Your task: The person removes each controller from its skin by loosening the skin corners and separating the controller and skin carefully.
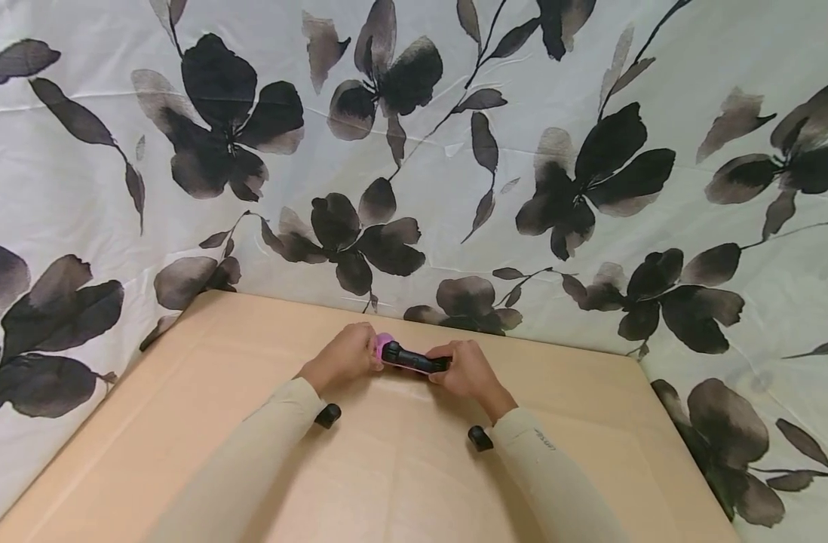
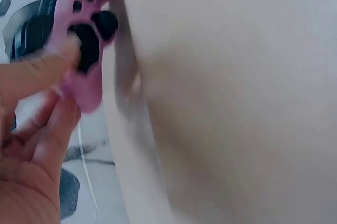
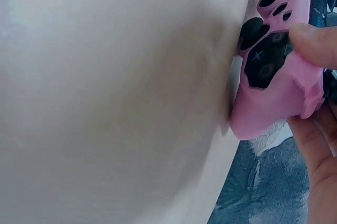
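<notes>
A black game controller (image 1: 414, 359) in a pink cover (image 3: 263, 108) is held between both hands, over the far part of the table. My left hand (image 1: 346, 353) grips its left end, thumb over the black pad area and fingers below the pink handle in the left wrist view. At the other end, my right hand (image 1: 470, 369) pinches the pink cover between thumb and fingers. Beside that thumb, the right wrist view shows the button face and the cover's edge standing away in a fold. The thumbsticks (image 3: 254, 27) point toward the table.
The tan table (image 1: 400, 467) ends at a white cloth (image 1: 455, 188) with dark flower prints, which hangs at the back and both sides. A small black wrist camera (image 1: 329, 415) sits under the left sleeve, and another black camera (image 1: 480, 438) by the right sleeve.
</notes>
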`<state>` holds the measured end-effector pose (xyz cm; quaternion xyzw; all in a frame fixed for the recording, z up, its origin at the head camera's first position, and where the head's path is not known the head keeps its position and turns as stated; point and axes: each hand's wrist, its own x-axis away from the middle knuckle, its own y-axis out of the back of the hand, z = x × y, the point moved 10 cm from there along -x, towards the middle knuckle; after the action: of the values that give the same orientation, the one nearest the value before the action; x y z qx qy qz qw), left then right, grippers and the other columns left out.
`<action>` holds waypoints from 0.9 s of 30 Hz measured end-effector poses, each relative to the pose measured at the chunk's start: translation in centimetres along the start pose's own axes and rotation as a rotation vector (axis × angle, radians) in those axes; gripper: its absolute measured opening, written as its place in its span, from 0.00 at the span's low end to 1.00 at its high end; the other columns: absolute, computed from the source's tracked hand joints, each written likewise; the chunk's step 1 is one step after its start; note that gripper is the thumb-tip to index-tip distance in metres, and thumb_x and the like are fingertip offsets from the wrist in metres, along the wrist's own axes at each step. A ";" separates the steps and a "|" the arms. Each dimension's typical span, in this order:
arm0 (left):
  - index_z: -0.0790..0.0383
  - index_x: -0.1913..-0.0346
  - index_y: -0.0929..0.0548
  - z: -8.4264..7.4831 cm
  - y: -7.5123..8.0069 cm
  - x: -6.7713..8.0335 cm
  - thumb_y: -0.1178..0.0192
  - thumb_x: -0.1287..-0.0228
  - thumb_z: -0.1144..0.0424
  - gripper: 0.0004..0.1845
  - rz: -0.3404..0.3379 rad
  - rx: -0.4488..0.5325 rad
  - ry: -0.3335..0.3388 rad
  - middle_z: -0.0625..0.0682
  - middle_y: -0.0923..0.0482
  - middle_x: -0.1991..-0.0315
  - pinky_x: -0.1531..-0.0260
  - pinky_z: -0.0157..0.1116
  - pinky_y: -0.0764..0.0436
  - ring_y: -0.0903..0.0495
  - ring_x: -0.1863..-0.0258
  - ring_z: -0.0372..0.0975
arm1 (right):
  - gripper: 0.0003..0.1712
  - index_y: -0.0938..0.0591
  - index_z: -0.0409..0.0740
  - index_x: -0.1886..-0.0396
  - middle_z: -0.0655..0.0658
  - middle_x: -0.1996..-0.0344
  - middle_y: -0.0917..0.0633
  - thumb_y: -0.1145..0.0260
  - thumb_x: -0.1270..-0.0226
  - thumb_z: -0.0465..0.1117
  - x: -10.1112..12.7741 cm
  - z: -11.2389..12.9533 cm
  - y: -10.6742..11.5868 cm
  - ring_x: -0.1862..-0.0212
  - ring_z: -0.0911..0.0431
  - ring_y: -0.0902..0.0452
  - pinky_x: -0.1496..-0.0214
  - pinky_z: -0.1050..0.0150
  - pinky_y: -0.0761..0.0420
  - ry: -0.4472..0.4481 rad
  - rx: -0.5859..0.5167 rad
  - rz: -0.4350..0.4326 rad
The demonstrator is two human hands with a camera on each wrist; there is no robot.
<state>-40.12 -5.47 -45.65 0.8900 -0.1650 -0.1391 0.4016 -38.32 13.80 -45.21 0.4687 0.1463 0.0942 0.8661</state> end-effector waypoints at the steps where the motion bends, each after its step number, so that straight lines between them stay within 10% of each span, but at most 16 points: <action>1: 0.61 0.74 0.24 0.1 0.2 0.0 0.21 0.49 0.69 0.17 -0.004 0.042 0.016 0.51 0.21 0.66 0.55 0.39 0.22 0.22 0.61 0.42 | 0.18 0.06 0.51 0.57 0.49 0.58 0.07 0.17 0.50 0.35 0.0 0.0 0.0 0.52 0.52 0.15 0.45 0.52 0.17 0.002 -0.005 -0.001; 7: 0.62 0.50 0.17 -1.0 0.3 -0.1 0.16 0.54 0.65 0.27 0.025 0.034 -0.015 0.52 0.17 0.47 0.34 0.47 0.21 0.18 0.43 0.48 | 0.20 0.08 0.51 0.53 0.48 0.53 0.08 0.18 0.47 0.33 -0.1 -0.2 0.1 0.48 0.50 0.16 0.39 0.49 0.18 0.002 -0.025 0.008; 15: 0.53 0.53 0.11 -1.0 -1.3 0.3 0.18 0.50 0.62 0.20 0.038 -0.008 -0.064 0.45 0.19 0.70 0.65 0.33 0.26 0.25 0.72 0.36 | 0.37 0.16 0.43 0.36 0.43 0.38 0.13 0.16 0.49 0.33 0.6 -1.2 -0.6 0.31 0.43 0.21 0.25 0.43 0.27 -0.013 -0.163 0.036; 27: 0.50 0.53 0.09 -0.5 -1.0 0.1 0.18 0.48 0.61 0.18 -0.034 0.075 -0.071 0.44 0.15 0.67 0.64 0.32 0.31 0.27 0.67 0.38 | 0.28 0.12 0.39 0.44 0.43 0.47 0.09 0.19 0.47 0.28 0.8 -2.6 -0.2 0.35 0.42 0.17 0.30 0.46 0.21 -0.062 -0.329 -0.073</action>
<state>-39.64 -4.57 -46.15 0.9016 -0.1692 -0.1712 0.3595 -38.44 15.98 -46.82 0.3175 0.1192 0.0707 0.9381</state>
